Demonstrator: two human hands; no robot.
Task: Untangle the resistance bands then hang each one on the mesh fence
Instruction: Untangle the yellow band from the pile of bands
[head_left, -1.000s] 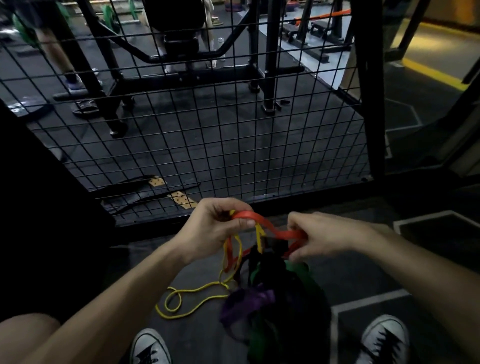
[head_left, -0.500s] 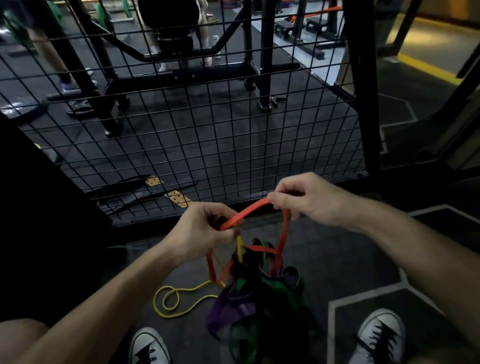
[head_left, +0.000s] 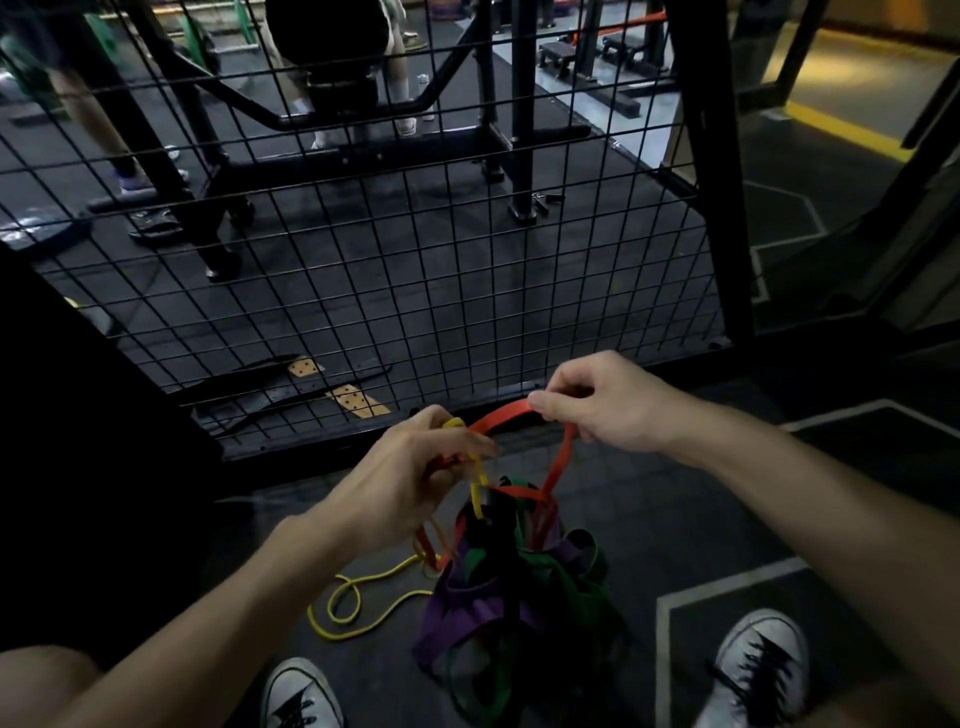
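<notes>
Before the black mesh fence (head_left: 415, 291), the left hand (head_left: 410, 483) gripped the yellow band (head_left: 475, 475); the right hand (head_left: 602, 405) pinched the orange band (head_left: 501, 415). The dark tangle (head_left: 514, 587) below blurred together.

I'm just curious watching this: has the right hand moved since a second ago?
Yes. The right hand, pinching the orange band, has risen from beside the left hand toward the mesh fence bottom rail.

Mesh fence (head_left: 363, 270): black matt metal wire. Red band (head_left: 501, 415), yellow band (head_left: 358, 587), purple band (head_left: 462, 603): smooth matt rubber. Floor (head_left: 701, 525): dark matt rubber, fine-grained. Sneakers (head_left: 761, 660): white canvas w/ rubber toe caps.
</notes>
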